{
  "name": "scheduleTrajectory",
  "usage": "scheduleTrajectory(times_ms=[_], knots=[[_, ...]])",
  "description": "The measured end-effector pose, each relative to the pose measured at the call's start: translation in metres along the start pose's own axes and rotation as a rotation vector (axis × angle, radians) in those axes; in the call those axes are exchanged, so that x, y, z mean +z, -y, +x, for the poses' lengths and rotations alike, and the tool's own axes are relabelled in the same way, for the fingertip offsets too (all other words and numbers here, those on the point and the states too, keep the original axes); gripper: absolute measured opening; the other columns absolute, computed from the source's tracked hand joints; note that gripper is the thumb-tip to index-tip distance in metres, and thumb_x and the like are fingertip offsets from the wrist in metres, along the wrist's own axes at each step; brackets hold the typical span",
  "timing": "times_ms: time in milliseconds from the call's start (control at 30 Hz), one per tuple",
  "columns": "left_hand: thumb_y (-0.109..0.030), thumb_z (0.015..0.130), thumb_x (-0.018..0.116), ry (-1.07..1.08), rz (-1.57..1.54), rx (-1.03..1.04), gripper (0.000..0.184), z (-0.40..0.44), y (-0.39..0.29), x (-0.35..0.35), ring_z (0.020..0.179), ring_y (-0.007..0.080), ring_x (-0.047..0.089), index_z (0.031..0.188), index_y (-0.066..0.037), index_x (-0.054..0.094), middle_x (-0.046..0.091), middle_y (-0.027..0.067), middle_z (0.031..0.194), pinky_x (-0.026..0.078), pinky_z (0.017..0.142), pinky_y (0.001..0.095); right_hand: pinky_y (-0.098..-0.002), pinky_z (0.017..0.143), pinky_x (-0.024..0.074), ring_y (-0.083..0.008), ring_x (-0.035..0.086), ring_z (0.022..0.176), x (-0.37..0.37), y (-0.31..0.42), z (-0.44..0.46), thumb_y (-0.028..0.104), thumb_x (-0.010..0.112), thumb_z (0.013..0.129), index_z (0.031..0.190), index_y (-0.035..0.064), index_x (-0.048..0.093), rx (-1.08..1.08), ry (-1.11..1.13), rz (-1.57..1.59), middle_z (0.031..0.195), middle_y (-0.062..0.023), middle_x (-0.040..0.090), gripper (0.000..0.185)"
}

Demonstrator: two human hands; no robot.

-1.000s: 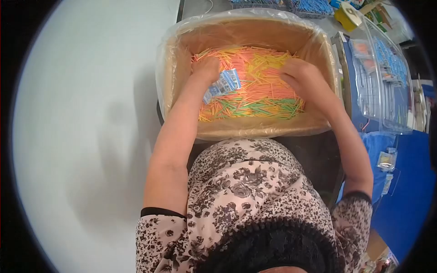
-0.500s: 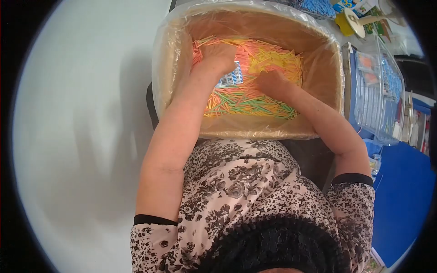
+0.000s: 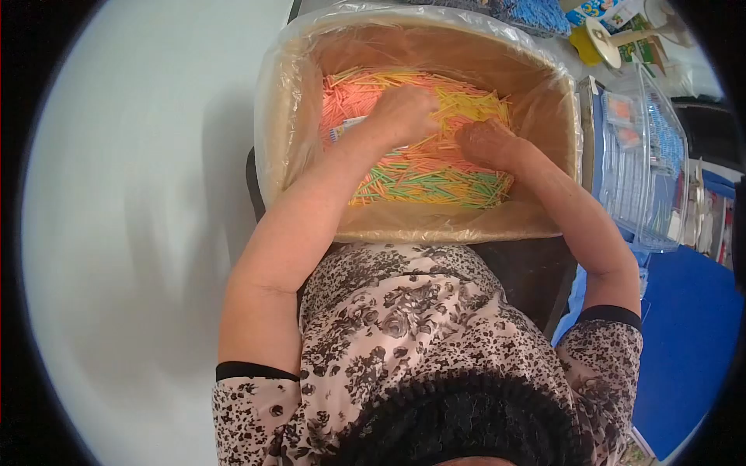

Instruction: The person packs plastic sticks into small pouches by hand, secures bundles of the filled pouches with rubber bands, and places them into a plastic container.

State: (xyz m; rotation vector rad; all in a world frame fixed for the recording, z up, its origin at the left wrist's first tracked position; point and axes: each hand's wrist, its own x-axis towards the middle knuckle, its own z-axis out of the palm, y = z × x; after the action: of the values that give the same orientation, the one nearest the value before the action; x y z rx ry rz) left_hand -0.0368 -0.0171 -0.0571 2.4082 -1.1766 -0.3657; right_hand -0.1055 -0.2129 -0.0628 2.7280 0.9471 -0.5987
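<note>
Head view: a person's two bare hands work down inside a deep cardboard box just in front of the body.
Box: brown inside, lined with thin see-through plastic that folds out over the rim.
Sticks: a loose layer of thin coloured sticks covers the bottom of the box, pink mostly toward the left, yellow toward the far right, green and orange along the near side.
Packet: a white and blue packet lies among the sticks on the left, partly hidden by the left forearm.
Left hand: the left hand is over the middle of the sticks, back upward, fingers bent down; whether they grip anything I cannot tell.
Right hand: the right hand is just beside it, low at the sticks, fingers curled inward; their hold, too, I cannot tell.
Shirt: pale with dark flowers, black bands at the sleeve ends.
Right of the box: a see-through tray with small orange packets inside, and nearer the body a blue panel.
Beyond the box: a blue heap, and a yellow and white spool toward the right.
</note>
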Motion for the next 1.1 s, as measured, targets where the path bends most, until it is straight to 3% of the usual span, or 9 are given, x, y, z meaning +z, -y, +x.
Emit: scheduleTrajectory(times_ms=[167,300,533,633,767,833,933,1000,1100], knots=[[-0.018,0.080,0.066,0.116,-0.178,0.022,0.040,-0.011,-0.018,0.022,0.094,0.0332,0.060,0.114,-0.002,0.052,0.062,0.0193,0.099,0.047,0.078,0.0439,-0.0456,0.065,0.0510,-0.0317,0.066,0.076,-0.019,0.012,0.005,0.015,0.052,0.084,0.089,0.0013,0.064,-0.027,0.074,0.130,0.084,-0.0184,0.066,0.019],[-0.013,0.079,0.066,0.160,-0.634,0.075,0.049,-0.009,-0.013,0.033,0.082,0.0254,0.059,0.122,-0.002,0.044,0.061,0.0161,0.091,0.046,0.068,0.0370,-0.0444,0.068,0.0510,-0.0327,0.066,0.078,-0.028,0.012,0.009,0.017,0.055,0.083,0.093,0.0032,0.065,-0.008,0.010,0.311,0.085,-0.0179,0.066,0.019],[-0.016,0.082,0.056,0.448,-0.855,-0.463,0.015,-0.005,-0.021,0.011,0.056,0.0117,0.039,0.089,-0.003,0.054,0.049,0.0021,0.067,0.034,0.051,0.0277,-0.0373,0.071,0.0500,-0.0279,0.065,0.077,-0.065,-0.002,-0.006,0.017,0.061,0.082,0.101,0.0030,0.064,0.135,-0.015,0.747,0.085,-0.0158,0.067,0.024],[-0.017,0.082,0.054,0.389,-0.906,-0.413,0.013,-0.006,-0.021,0.011,0.053,0.0108,0.036,0.081,-0.005,0.052,0.048,0.0003,0.063,0.031,0.049,0.0277,-0.0348,0.072,0.0494,-0.0249,0.064,0.076,-0.079,0.000,-0.015,0.016,0.063,0.083,0.103,0.0008,0.063,0.358,0.109,0.965,0.083,-0.0141,0.067,0.025],[-0.018,0.085,0.052,0.365,-0.925,-0.303,0.013,-0.008,-0.017,0.008,0.051,0.0106,0.040,0.079,-0.006,0.052,0.049,-0.0001,0.061,0.032,0.048,0.0283,-0.0313,0.069,0.0493,-0.0170,0.061,0.070,-0.053,-0.005,-0.010,0.015,0.061,0.086,0.104,0.0025,0.064,0.026,-0.304,0.861,0.079,-0.0096,0.065,0.022],[-0.018,0.086,0.052,0.376,-0.915,-0.264,0.013,-0.008,-0.016,0.011,0.052,0.0108,0.042,0.080,-0.006,0.053,0.050,0.0001,0.062,0.033,0.047,0.0286,-0.0275,0.069,0.0486,-0.0121,0.059,0.070,-0.048,-0.012,-0.009,0.015,0.059,0.088,0.103,0.0026,0.065,0.070,-0.357,0.912,0.080,-0.0061,0.065,0.020],[-0.036,0.096,0.046,0.292,-1.169,-0.420,0.035,-0.003,-0.013,0.013,0.066,0.0139,0.058,0.093,-0.003,0.058,0.062,0.0056,0.076,0.044,0.055,0.0279,-0.0245,0.069,0.0472,-0.0078,0.057,0.071,-0.049,-0.013,-0.008,0.015,0.059,0.089,0.102,0.0026,0.065,0.220,-0.484,1.147,0.080,-0.0032,0.064,0.019],[-0.035,0.096,0.046,0.221,-1.274,-0.447,0.034,-0.002,-0.011,0.014,0.070,0.0149,0.059,0.095,-0.003,0.057,0.063,0.0060,0.079,0.046,0.058,0.0286,-0.0223,0.067,0.0453,-0.0042,0.054,0.071,-0.048,-0.013,-0.007,0.015,0.058,0.090,0.101,0.0025,0.064,0.488,-0.668,1.572,0.080,-0.0009,0.063,0.018],[-0.031,0.097,0.047,0.091,-1.482,-0.506,0.030,-0.002,-0.016,0.011,0.076,0.0170,0.063,0.098,-0.002,0.056,0.064,0.0070,0.085,0.051,0.064,0.0299,-0.0218,0.065,0.0440,-0.0037,0.053,0.072,-0.053,0.008,0.010,0.015,0.058,0.091,0.101,0.0019,0.064,0.492,-0.858,1.710,0.080,0.0011,0.062,0.017]])
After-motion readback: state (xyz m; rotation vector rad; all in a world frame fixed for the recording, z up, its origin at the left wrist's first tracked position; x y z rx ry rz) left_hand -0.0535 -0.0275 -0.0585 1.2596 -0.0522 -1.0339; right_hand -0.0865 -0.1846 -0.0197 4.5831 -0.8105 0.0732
